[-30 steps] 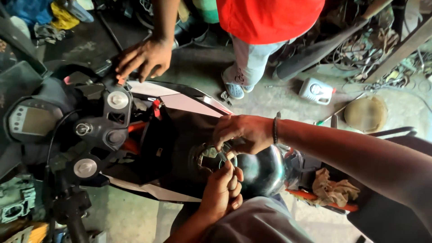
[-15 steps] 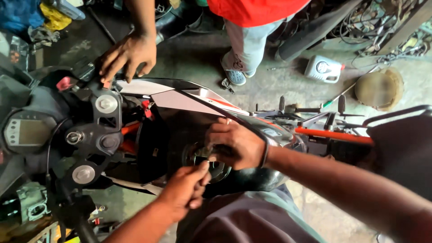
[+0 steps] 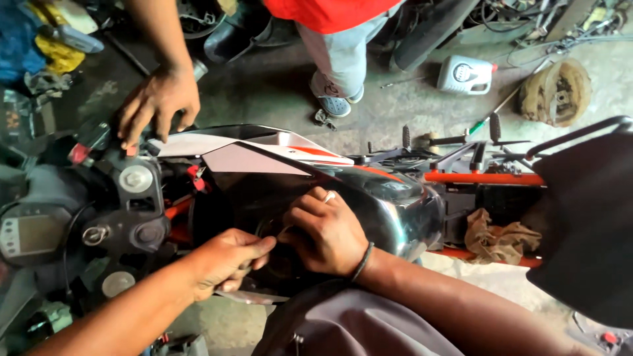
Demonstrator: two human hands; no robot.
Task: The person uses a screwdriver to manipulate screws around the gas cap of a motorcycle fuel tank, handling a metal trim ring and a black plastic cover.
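Hands meet over the filler opening on top of the black motorcycle fuel tank (image 3: 395, 204): the right hand (image 3: 326, 231) lies curled over the opening with fingers pressed together, hiding whatever it grips, while the left hand (image 3: 224, 260) pinches its fingertips together just beside it. A co-worker's hand (image 3: 158, 102) rests spread on the white fairing panel (image 3: 231, 148) near the handlebar clamp (image 3: 135, 179). With the opening hidden under both hands, any small part there could likely slip from the fingers and drop into the tank or frame.

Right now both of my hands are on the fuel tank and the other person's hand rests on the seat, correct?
Not quite: in the head view the other person's hand rests on the handlebar area, not the seat. Your left hand and right hand are on the fuel tank.
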